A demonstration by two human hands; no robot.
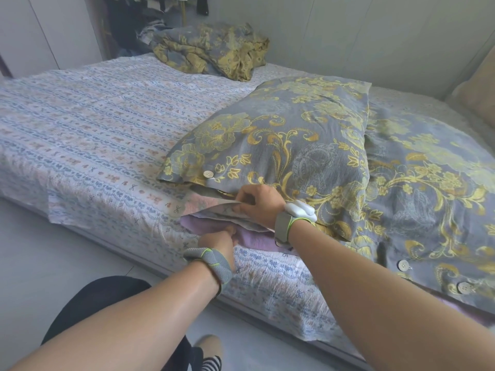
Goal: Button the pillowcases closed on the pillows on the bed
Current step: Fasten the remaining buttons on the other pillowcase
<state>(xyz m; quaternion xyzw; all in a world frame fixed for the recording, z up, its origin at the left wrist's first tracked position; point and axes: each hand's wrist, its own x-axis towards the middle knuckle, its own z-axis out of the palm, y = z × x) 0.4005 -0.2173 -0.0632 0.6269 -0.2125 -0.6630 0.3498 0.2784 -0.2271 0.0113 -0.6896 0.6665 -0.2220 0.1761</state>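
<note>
A pillow in a grey pillowcase with gold flowers [281,145] lies across the bed, its open end facing me. One white button [207,174] at the left of that end sits fastened. My right hand [257,203] pinches the lower flap [214,208] of the open end. Just below, my left hand [218,241] grips the purple inner pillow fabric [257,238] at the mattress edge. A second pillow in the same pattern [428,188] lies to the right, with two buttons [403,265] showing on its near edge.
The bed [80,124] carries a pale floral sheet. A crumpled cover of matching fabric [211,49] sits at the far end, near hanging clothes. A beige cushion [479,92] leans at the right wall. The floor and my foot are below the mattress edge.
</note>
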